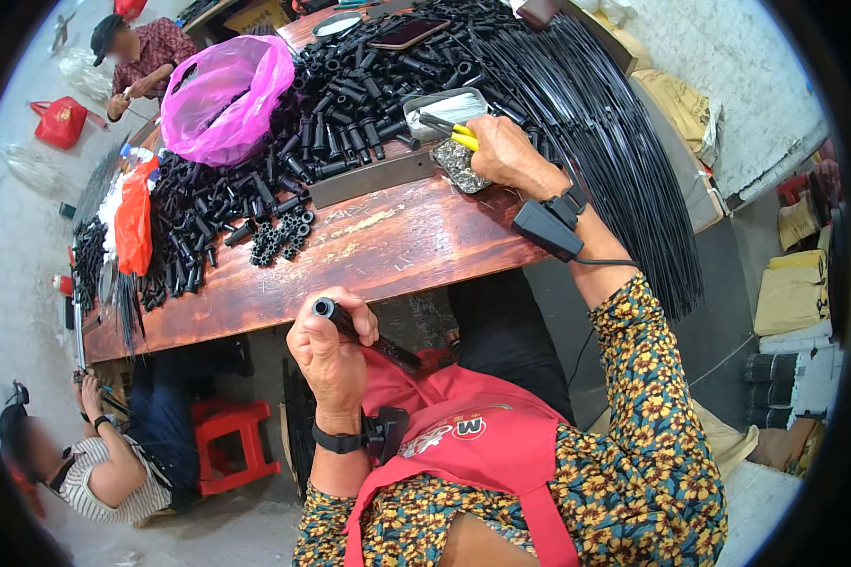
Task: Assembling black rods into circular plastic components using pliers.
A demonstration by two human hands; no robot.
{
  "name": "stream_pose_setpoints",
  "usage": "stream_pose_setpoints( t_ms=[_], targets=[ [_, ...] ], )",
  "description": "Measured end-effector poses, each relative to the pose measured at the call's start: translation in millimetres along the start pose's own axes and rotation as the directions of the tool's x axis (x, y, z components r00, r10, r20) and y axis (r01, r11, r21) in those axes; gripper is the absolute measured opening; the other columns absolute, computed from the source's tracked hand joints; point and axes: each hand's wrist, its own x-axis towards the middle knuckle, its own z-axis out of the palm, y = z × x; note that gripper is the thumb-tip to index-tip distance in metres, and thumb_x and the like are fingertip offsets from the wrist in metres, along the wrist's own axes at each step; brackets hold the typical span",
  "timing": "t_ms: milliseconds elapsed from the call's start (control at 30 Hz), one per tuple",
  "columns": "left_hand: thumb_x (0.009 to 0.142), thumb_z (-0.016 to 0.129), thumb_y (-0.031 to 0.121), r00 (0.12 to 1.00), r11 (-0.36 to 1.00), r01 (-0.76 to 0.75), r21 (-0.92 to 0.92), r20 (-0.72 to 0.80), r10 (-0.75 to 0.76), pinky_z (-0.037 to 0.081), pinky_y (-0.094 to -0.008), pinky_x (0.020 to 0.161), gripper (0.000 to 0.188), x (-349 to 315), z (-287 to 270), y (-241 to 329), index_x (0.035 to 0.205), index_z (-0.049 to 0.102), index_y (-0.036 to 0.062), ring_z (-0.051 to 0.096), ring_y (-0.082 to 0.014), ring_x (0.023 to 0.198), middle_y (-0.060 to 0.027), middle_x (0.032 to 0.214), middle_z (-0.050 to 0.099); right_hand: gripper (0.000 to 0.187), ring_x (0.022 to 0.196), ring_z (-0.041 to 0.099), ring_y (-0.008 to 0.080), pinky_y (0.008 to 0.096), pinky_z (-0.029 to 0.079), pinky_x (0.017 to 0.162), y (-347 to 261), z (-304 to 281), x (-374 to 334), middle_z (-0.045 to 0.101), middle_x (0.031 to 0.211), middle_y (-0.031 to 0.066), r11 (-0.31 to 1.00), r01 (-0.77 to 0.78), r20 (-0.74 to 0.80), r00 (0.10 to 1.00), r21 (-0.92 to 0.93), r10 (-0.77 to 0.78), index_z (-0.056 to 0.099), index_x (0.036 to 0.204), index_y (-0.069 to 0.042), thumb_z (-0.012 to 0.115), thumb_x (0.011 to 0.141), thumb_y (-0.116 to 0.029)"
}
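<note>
Close above my lap and the table's near edge, my left hand [333, 348] is closed round a black tubular part [350, 326]. Its round hollow end points up past the thumb. Further off to the right, my right hand [512, 156] grips pliers with yellow-and-black handles [454, 132]. The hand is over the edge of a small tray of tiny metal pieces [459, 168]. Just behind it lies a metal box [482, 97] holding thin pale sticks. My palm hides part of the pliers and of the tray.
Black tubular parts [340, 123] are heaped across the wooden table [388, 265], behind a metal bar [373, 180]. Long black rods [596, 123] hang off its right side. A pink plastic bag [222, 94] and an orange bag [135, 217] stand left. Two people work at left, near a red stool [232, 444].
</note>
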Motion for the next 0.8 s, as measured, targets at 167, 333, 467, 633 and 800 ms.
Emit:
stream_pose_setpoints(
  t_ms=[167, 333, 467, 633, 800],
  targets=[
    [0.095, 0.044, 0.056, 0.999, 1.000, 0.020, -0.010, 0.031, -0.020, 0.038, -0.0296, 0.055, 0.056, 3, 2, -4, 0.095, 0.056, 0.0010, 0.046, -0.0144, 0.058, -0.0046, 0.068, 0.049, 0.024, 0.086, 0.066, 0.0389, 0.0448, 0.050, 0.075, 4, -11, 3, 0.066, 0.086, 0.0272, 0.992, -0.097, 0.047, 0.995, 0.084, 0.093, 0.067, 0.095, 0.002, 0.060, 0.074, -0.005],
    [0.095, 0.045, 0.055, 0.997, 0.998, 0.039, -0.046, 0.063, -0.036, 0.038, -0.0293, 0.056, 0.056, 5, 6, -4, 0.098, 0.057, 0.0004, 0.046, -0.0144, 0.059, -0.0047, 0.069, 0.050, 0.023, 0.069, 0.062, 0.0189, 0.0335, 0.050, 0.065, 16, -30, -9, 0.064, 0.074, 0.0105, 0.917, -0.102, 0.105, 0.992, 0.386, 0.066, 0.066, 0.092, 0.001, 0.069, 0.072, -0.007],
    [0.093, 0.055, 0.049, 0.997, 0.992, 0.023, -0.125, 0.071, -0.014, 0.038, -0.0250, 0.053, 0.053, 2, 9, -3, 0.101, 0.060, -0.0030, 0.048, -0.0115, 0.060, -0.0044, 0.071, 0.053, 0.027, 0.068, 0.059, 0.0095, 0.0240, 0.049, 0.058, -12, -58, -37, 0.059, 0.077, 0.0016, 0.579, -0.223, 0.212, 0.973, 0.784, 0.087, 0.063, 0.100, -0.001, 0.072, 0.076, -0.011],
    [0.095, 0.055, 0.045, 0.995, 0.996, -0.007, -0.093, 0.098, 0.016, 0.036, -0.0226, 0.054, 0.049, -5, 16, -3, 0.107, 0.060, -0.0023, 0.046, -0.0095, 0.060, -0.0039, 0.071, 0.053, 0.028, 0.067, 0.060, 0.0113, 0.0237, 0.050, 0.060, -51, -60, -80, 0.061, 0.084, 0.0039, 0.239, -0.142, 0.155, 0.987, 0.960, -0.034, 0.062, 0.103, 0.000, 0.073, 0.079, -0.007],
    [0.098, 0.044, 0.051, 0.996, 1.000, -0.011, 0.006, 0.093, 0.011, 0.036, -0.0263, 0.054, 0.058, -8, 16, 3, 0.116, 0.055, -0.0029, 0.043, -0.0114, 0.057, -0.0038, 0.068, 0.049, 0.031, 0.078, 0.060, 0.0105, 0.0244, 0.051, 0.069, -101, -47, -116, 0.062, 0.089, 0.0042, 0.071, -0.211, 0.220, 0.964, 0.975, -0.147, 0.059, 0.111, -0.001, 0.070, 0.082, -0.006]
  ],
)
